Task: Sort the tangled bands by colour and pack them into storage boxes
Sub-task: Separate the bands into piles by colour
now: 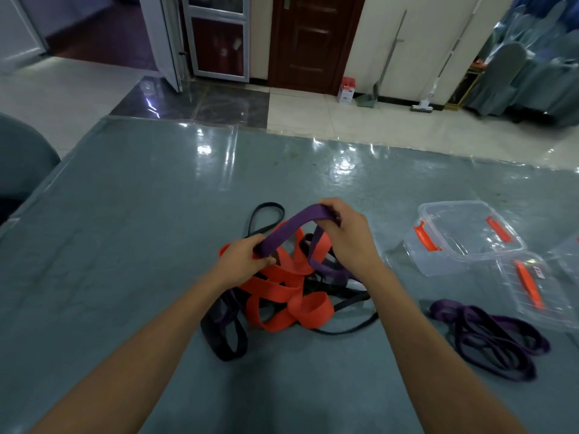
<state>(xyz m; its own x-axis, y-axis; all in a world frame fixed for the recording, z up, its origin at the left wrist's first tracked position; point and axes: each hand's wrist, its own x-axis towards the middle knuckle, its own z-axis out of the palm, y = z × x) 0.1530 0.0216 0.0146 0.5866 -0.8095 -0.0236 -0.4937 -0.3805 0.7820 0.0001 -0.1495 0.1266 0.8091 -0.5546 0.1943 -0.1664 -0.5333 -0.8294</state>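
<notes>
A: What is nearest to the camera?

B: Two bare forearms come in from the bottom edge over the table [125,189], which has a grey-blue cover under clear glossy film. On the right, near the right forearm, a bundle of purple bands [488,336] lies flat on the table, apart from the rest.

A: And the hands?

B: Both are above the tangle [282,296]. The left hand [242,263] is closed around the lower end of a purple band [291,228], thumb pressed on it. The right hand [346,238] is closed over the upper end of the same band, fingers curled on top. The band makes an arch between them, lifted above the heap.

A: What is in the tangle?

B: Wide orange bands [282,286] in the middle, black bands [224,336] at the left and lower sides, and some purple among them. One thin black loop [266,219] sticks out on the far side. The held band goes down into the heap under the right hand; I cannot tell if it is free there.

A: Where are the boxes?

B: At the right, a clear box [463,236] with orange clips stands open and empty. Just beside it, nearer the edge, lies what seems to be its lid [532,286], with an orange handle. Another clear piece is cut off by the frame.

A: Farther away?

B: Tiled floor, a brown door [313,42], a dustpan and a mop against the wall.
</notes>
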